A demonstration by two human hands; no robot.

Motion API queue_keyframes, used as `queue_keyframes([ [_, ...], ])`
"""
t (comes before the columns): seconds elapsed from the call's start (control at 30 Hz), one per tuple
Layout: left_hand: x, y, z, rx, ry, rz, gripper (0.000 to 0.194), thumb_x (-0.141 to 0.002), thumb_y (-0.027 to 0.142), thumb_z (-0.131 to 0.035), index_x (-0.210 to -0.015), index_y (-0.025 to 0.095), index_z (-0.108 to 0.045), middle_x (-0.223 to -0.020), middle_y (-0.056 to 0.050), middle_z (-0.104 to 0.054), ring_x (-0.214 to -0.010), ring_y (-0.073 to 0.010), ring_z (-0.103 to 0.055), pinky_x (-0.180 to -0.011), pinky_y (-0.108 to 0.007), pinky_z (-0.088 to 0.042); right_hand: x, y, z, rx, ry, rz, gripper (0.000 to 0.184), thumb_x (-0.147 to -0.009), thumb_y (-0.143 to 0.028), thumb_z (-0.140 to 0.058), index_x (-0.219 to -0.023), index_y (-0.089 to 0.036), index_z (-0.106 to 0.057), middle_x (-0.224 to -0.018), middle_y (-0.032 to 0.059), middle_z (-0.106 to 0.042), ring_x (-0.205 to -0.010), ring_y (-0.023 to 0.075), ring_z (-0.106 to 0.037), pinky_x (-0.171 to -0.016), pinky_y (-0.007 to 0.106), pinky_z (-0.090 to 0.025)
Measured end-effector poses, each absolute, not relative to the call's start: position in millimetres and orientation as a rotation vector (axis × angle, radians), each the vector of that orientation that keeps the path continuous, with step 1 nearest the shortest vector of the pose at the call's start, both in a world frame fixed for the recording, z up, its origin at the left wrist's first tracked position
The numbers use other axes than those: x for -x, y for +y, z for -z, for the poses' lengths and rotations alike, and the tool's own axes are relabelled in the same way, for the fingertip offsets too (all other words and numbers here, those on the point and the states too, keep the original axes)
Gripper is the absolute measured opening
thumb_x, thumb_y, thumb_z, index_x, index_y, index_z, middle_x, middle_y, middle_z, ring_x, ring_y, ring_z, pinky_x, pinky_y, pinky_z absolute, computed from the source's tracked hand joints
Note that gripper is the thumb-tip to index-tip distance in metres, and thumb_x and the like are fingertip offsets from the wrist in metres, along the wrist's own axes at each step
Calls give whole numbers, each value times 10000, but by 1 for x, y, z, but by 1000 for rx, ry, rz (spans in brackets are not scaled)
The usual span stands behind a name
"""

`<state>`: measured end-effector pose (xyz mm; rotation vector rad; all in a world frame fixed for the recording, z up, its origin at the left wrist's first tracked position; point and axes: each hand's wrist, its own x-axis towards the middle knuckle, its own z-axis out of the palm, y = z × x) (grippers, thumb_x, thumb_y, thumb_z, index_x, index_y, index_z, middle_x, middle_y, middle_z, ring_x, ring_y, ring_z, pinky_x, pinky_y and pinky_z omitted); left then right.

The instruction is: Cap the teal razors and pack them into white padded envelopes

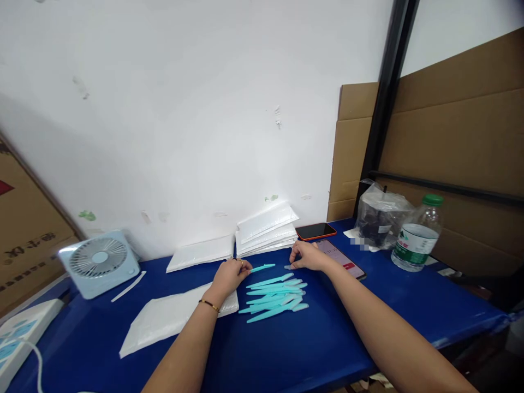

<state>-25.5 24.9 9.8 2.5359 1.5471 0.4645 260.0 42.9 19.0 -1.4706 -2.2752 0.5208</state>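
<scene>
My left hand (234,274) pinches the handle end of a turquoise eyebrow razor (263,268), its blade end pointing right. A short gap away, my right hand (305,256) pinches a small translucent blade cap (289,267), apart from the razor. Below both hands lies a loose pile of turquoise eyebrow razors (272,297), several with clear caps at their right ends. A white padded mailer (164,319) lies partly behind my left wrist. Behind my hands, a stack of white mailers (266,232) leans by the wall, with more mailers (200,252) to its left.
Two phones, one dark (316,231) and one with a lit screen (341,257), lie beside my right hand. A water bottle (417,240) and bagged cup (379,218) stand right. A blue fan (102,262), white strip (129,286) and power strip (28,338) are left on the blue table (319,349).
</scene>
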Motion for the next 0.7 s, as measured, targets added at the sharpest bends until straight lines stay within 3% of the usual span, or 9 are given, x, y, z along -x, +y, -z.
queue_keyframes([
  [0.1,23,23,-8,-2495,1535,-522,230,-764,359,-573,-957,254,-639,-858,-7,-625,-815,-169,-552,-697,-251,-390,-263,40,-15,1425,-2307,-490,171,-629,-369,-717,-730,-232,-703,-925,11,-586,-902,205,-525,-835,324,-272],
  [0.23,16,20,-7,-2473,1389,-432,219,-716,417,-609,-798,223,-668,-849,-16,-616,-790,-155,-552,-688,-237,-393,-257,38,-9,1364,-2410,-507,177,-615,-384,-731,-710,-236,-710,-909,10,-573,-905,198,-513,-798,305,-270],
  [0.43,19,23,-4,-2435,1453,-357,171,-732,356,-590,-692,198,-642,-752,-2,-622,-655,-128,-541,-585,-224,-356,-252,41,-7,1310,-2475,-620,148,-640,-364,-716,-688,-224,-714,-911,12,-573,-869,185,-520,-798,306,-272],
  [0.7,33,28,-9,-2499,1627,-452,135,-747,322,-580,-737,211,-655,-780,-9,-628,-718,-146,-557,-639,-246,-364,-274,41,-19,1460,-2321,-566,163,-636,-374,-704,-696,-222,-704,-900,6,-578,-857,200,-531,-867,342,-279],
])
